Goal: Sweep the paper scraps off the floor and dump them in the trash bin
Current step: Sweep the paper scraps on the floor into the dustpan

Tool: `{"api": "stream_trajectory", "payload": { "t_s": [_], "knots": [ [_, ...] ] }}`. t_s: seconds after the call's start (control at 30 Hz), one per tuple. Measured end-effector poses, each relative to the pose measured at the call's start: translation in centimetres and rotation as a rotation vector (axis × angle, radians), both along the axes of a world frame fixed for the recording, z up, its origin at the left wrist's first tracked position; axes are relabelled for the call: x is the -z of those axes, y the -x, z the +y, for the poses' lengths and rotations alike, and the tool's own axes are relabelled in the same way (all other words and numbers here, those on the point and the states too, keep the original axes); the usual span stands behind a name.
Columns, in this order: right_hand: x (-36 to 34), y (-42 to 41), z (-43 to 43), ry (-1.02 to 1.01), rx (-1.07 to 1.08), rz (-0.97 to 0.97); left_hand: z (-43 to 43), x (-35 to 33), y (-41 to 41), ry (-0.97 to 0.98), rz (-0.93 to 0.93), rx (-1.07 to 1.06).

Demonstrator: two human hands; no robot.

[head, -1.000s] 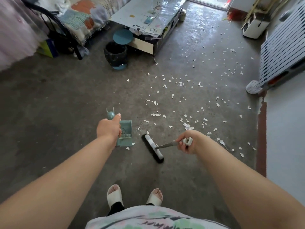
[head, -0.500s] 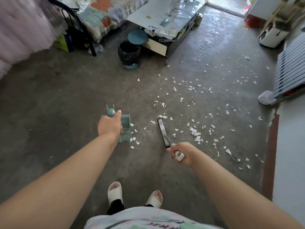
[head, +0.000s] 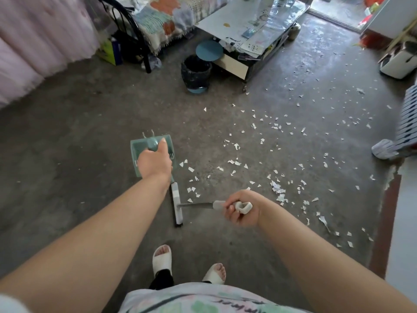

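Many white paper scraps lie scattered over the grey concrete floor, mostly to the right of centre. My left hand grips the handle of a teal dustpan that rests on the floor. My right hand is closed on the white grip of a broom, whose long head lies on the floor just below the dustpan. A few scraps sit between the broom head and the dustpan's right side. The trash bin, lined with a black bag, stands open farther ahead with its teal lid tilted up.
A low table stands behind the bin. A bed with a patterned blanket and a black metal frame is at the upper left. A white slatted rack leans at the right edge. My feet in white slippers are below.
The broom head has swung left and back toward the dustpan, dragging scraps with it. My right hand has turned so the handle points left. The dustpan has stayed put.
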State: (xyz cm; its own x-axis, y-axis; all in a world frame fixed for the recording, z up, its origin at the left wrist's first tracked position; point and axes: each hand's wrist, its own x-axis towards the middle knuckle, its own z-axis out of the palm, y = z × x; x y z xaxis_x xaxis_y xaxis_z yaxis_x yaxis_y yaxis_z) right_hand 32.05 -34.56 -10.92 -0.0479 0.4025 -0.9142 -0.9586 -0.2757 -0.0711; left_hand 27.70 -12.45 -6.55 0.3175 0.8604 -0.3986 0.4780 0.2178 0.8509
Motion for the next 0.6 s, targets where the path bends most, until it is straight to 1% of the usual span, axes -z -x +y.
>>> {"api": "stream_trajectory", "payload": {
  "t_s": [0.13, 0.2, 0.27, 0.33, 0.6],
  "knots": [
    [1.0, 0.4, 2.3, -0.051, -0.091, 0.074, 1.6, 0.0, 0.4, -0.035, -0.031, -0.030],
    [1.8, 0.3, 3.4, -0.063, -0.088, 0.109, 2.5, 0.0, 0.7, -0.054, -0.036, -0.023],
    [2.5, 0.0, 4.4, -0.025, -0.073, 0.109, 3.3, 0.1, 0.9, -0.076, -0.033, -0.014],
    [3.2, -0.4, 5.2, 0.026, -0.022, 0.081, 4.5, 0.2, 1.3, -0.084, -0.039, -0.024],
    [3.3, -5.0, 4.9, 0.108, 0.252, -0.051, 7.8, 0.7, 2.4, -0.076, -0.013, -0.060]
  ]
}}
